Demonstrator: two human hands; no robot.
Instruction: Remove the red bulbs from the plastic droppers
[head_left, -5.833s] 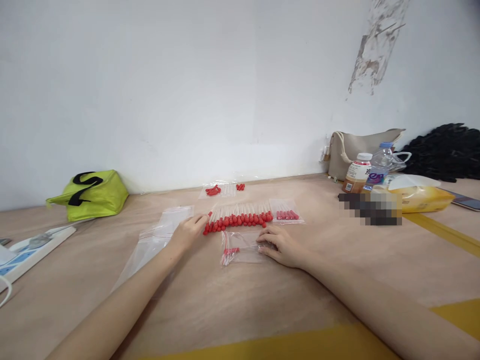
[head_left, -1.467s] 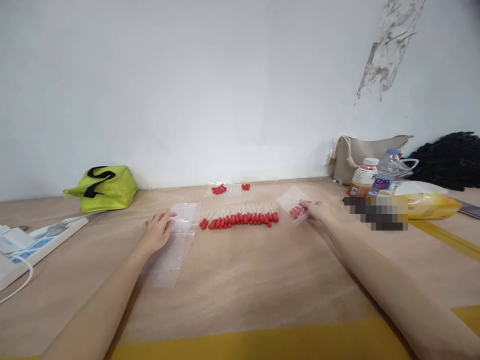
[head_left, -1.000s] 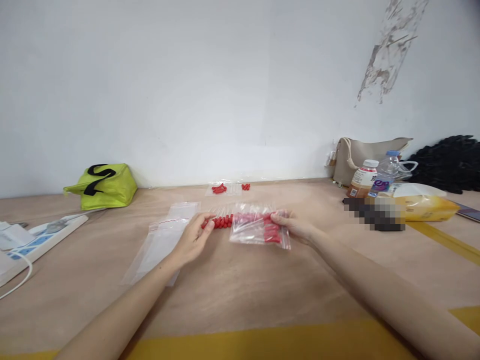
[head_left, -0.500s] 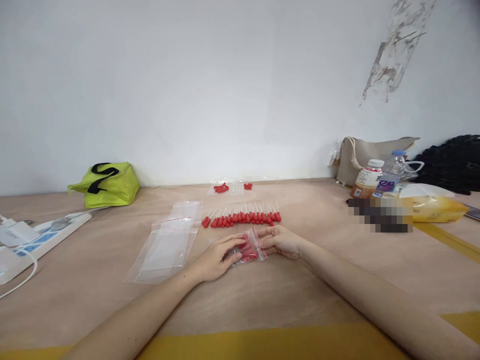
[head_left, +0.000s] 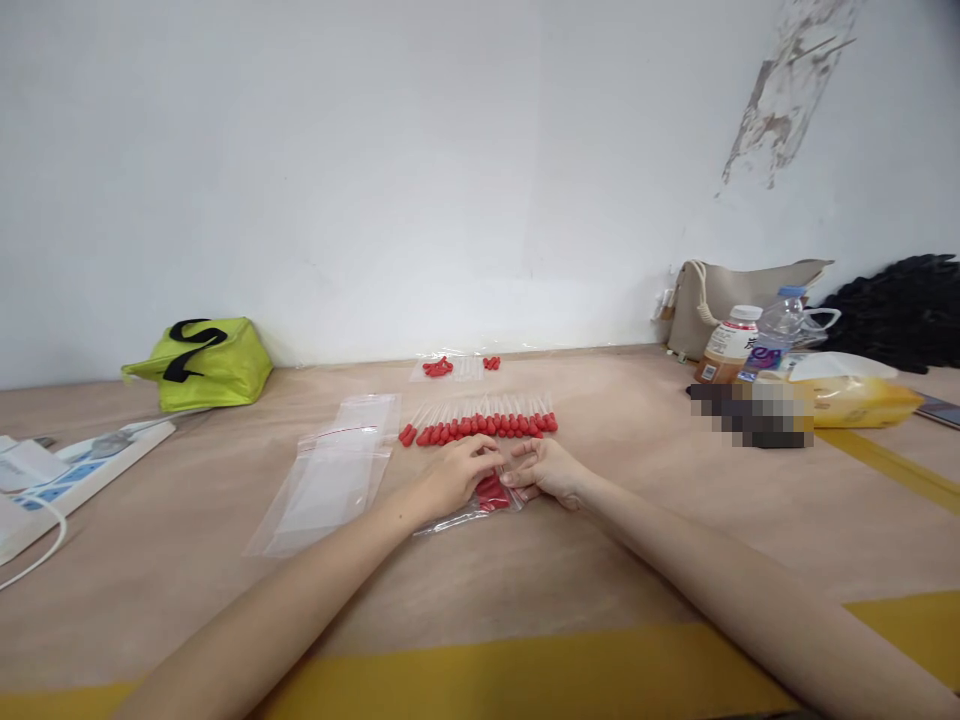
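Note:
A small clear zip bag of red-bulbed droppers lies on the brown floor just in front of me. My left hand and my right hand both pinch the bag's far edge, fingertips nearly meeting above it. Just beyond the hands lies a row of several glass droppers with red bulbs. A stack of empty clear zip bags rests to the left of my left hand.
More red bulbs and a clear bag lie by the wall. A lime green bag and a white power strip sit at left. Bottles, a beige bag and a yellow packet stand at right.
My right hand fetched the filled bag from the right end of the row and brought it to the middle. Both hands have since closed on its edge.

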